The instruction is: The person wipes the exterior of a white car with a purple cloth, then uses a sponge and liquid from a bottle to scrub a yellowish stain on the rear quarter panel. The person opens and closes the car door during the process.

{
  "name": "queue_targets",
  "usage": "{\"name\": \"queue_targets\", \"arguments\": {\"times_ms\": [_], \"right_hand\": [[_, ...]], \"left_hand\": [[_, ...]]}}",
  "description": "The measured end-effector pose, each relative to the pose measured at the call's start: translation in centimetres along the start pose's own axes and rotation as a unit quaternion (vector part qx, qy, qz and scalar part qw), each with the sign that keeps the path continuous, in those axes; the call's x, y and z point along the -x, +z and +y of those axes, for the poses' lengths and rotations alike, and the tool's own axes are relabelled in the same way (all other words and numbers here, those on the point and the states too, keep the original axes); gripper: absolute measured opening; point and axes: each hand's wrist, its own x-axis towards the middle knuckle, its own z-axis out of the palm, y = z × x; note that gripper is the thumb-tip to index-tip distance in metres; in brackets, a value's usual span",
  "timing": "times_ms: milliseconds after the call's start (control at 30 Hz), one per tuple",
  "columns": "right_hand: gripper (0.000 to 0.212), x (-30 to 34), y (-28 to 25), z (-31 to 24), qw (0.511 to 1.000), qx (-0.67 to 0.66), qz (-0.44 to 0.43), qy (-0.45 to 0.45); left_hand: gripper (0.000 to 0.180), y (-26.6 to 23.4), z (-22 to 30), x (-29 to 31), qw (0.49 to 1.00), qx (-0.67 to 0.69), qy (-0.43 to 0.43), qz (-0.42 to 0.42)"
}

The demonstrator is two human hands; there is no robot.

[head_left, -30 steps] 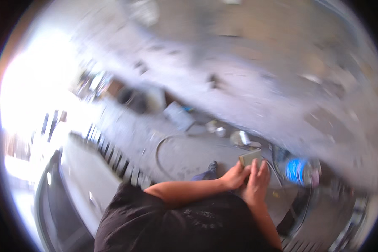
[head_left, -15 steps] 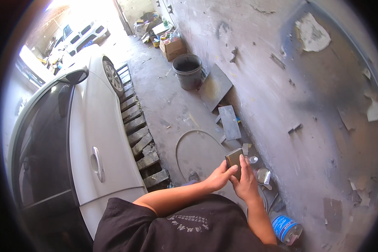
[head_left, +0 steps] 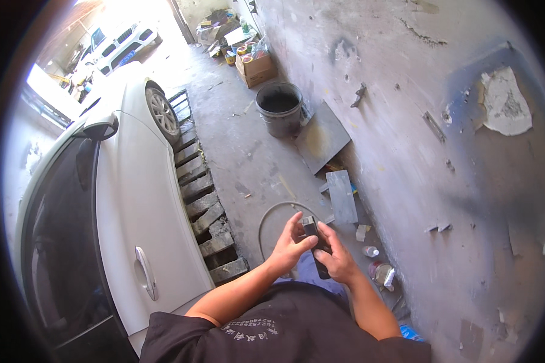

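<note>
Your left hand (head_left: 289, 250) and right hand (head_left: 335, 260) together grip a small dark block (head_left: 315, 238), fingers curled around it, held at chest height. To their left stands a white car (head_left: 133, 199); ahead, a grey bucket (head_left: 280, 107) on the floor (head_left: 236, 145).

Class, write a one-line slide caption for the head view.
Both hands, left hand and right hand, hold a small dark flat block beside a white car.

A: What sort of place?
B: Car repair/body shop. White car (head_left: 133, 199) over a plank-covered pit (head_left: 209, 209), bare concrete floor (head_left: 236, 139).
A: Other signs?
B: Paint-splotched wall (head_left: 406, 121), black bucket (head_left: 280, 107), scrap panels (head_left: 322, 137), cans etc.
</note>
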Motion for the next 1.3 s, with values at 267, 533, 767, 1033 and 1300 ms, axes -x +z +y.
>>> {"name": "queue_targets", "arguments": {"times_ms": [267, 533, 767, 1033, 1300], "right_hand": [[0.074, -11.0, -3.6, -5.7, 0.983, 0.146, -0.1, -0.039], [0.065, -22.0, -2.4, -6.4, 0.974, 0.171, -0.104, -0.104], [0.065, -34.5, -0.1, -7.0, 0.966, 0.232, -0.035, -0.114], [0.067, -49.8, 3.7, -9.3, 0.966, 0.248, 0.046, -0.051], [0.073, -61.5, 4.8, -11.7, 0.977, 0.18, 0.083, -0.075]], "left_hand": [[0.086, -0.2, 4.9, -6.6, 0.992, 0.038, 0.035, 0.117], [0.078, -4.0, 8.9, -13.5, 0.981, 0.007, 0.109, 0.157], [0.083, -10.8, 13.0, -23.6, 0.983, 0.06, 0.146, 0.09], [0.089, -17.0, 22.3, -35.5, 0.987, 0.082, 0.121, 0.063], [0.086, -22.0, 27.5, -43.9, 0.992, 0.014, 0.116, 0.04]]}}
